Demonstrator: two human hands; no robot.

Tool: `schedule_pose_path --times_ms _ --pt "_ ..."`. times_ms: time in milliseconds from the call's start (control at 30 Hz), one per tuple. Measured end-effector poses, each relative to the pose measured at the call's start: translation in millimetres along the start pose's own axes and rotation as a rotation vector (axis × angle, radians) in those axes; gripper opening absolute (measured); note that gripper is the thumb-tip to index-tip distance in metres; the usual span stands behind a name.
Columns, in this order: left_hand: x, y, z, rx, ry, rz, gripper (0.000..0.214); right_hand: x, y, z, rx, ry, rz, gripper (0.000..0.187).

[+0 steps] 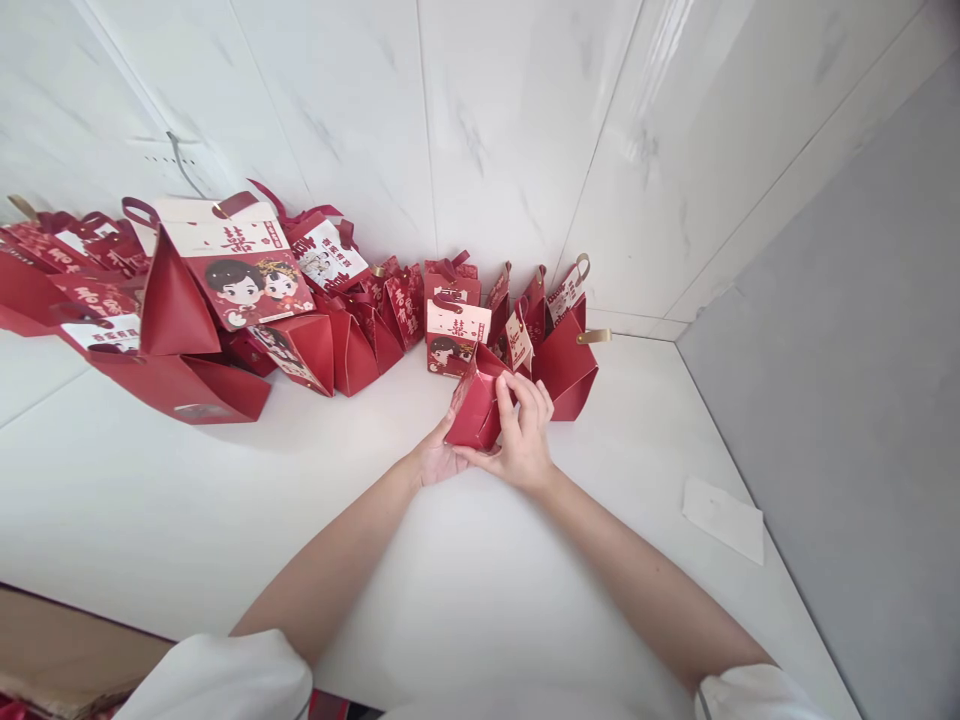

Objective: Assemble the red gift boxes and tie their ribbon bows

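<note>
A small red paper gift box [478,408] is held in both hands above the white tabletop, its creased bottom end turned toward me. My left hand [441,455] cups it from the left and below, with most of its fingers hidden behind the box. On the right side, my right hand [525,430] grips it with curled fingers on the panel and the thumb underneath. Just behind stands a red and cream gift box [459,325] with a printed cartoon figure. Beside my right hand is a plain red box [568,370] with a gold ribbon loop.
Many red gift boxes crowd the left along the marbled wall [495,130], including a large box with a cartoon couple [251,285]. A white paper slip [724,520] lies near the table's right edge. Brown cardboard [67,650] shows at lower left.
</note>
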State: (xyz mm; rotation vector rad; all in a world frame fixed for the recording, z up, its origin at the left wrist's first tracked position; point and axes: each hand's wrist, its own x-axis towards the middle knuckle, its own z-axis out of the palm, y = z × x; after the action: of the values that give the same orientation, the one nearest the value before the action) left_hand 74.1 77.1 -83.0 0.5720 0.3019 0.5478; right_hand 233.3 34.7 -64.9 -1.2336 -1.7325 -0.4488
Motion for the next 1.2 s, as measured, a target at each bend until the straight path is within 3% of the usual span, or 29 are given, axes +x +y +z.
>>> schedule_pose_path --times_ms 400,800,1200 --pt "0.7 2.5 -3.0 0.002 0.028 -0.087 0.07 -1.7 5.2 -0.4 0.028 -0.009 -0.01 0.094" --pt "2.6 4.0 -2.7 0.027 -0.035 -0.056 0.066 -3.5 3.9 0.8 0.085 -0.007 0.093 0.078" --pt "2.3 3.4 -1.5 0.022 -0.02 -0.063 0.067 -5.5 4.9 1.8 0.106 -0.019 0.107 0.079"
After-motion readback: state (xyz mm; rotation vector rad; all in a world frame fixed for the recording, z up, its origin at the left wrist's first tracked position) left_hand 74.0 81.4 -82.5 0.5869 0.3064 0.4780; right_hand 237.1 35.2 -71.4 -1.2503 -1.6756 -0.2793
